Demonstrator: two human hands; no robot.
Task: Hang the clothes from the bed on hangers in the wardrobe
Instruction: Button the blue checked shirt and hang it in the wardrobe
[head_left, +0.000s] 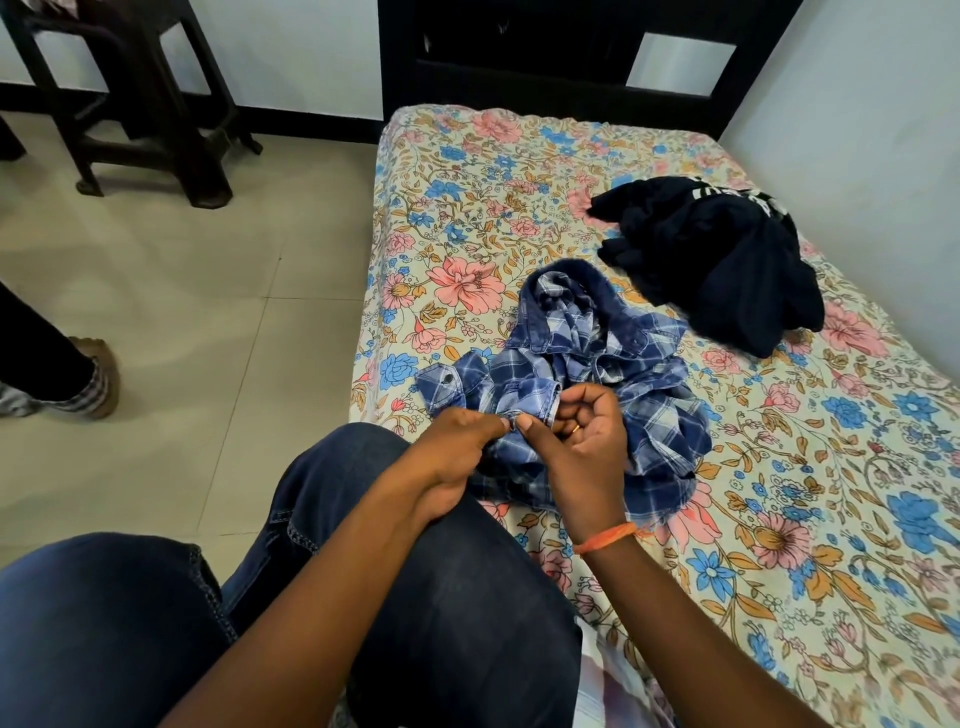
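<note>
A crumpled blue and white checked shirt (597, 358) lies on the bed (467, 208) near its left edge. My left hand (452, 457) pinches a fold of the shirt's near edge between thumb and fingers. Right beside it, my right hand (582, 441), with an orange thread on its wrist, grips the same edge with curled fingers. Farther back toward the wall lies a dark navy garment (711, 260) with white stripes, bunched in a heap. No hanger and no wardrobe are in view.
The bed has a floral sheet and a dark headboard (571, 52) at the far end; a wall runs along its right side. My knees in blue jeans (415, 597) are in front. A dark chair (140, 93) stands far left on the tiled floor. Another person's foot (88, 379) shows at the left.
</note>
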